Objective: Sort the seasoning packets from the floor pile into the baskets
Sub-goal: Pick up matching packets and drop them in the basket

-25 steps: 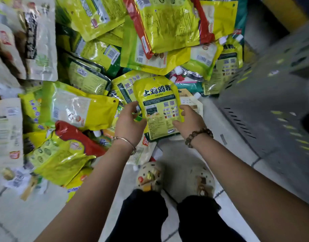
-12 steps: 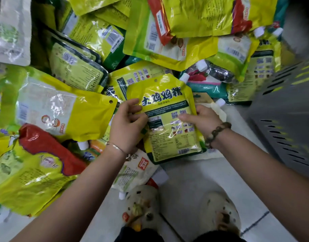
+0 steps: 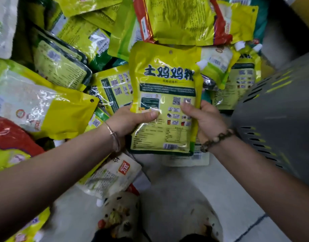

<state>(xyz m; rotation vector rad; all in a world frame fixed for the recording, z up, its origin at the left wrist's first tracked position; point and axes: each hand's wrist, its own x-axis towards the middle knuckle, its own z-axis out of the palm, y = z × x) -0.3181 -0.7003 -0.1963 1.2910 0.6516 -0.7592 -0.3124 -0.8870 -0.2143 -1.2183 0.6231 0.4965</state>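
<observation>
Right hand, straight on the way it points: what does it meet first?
Right hand points forward-left, across the yellow chicken-seasoning packet it grips. Beyond that, probably the QR-coded yellow packet lying behind, though depth is unclear.

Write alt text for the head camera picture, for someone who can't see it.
Two hands hold up one yellow seasoning packet with blue lettering, the left hand gripping its left edge and the right hand its right edge. Behind it a pile of packets, yellow, green and red, lies on the floor, with a grey slotted basket at the right.
</observation>
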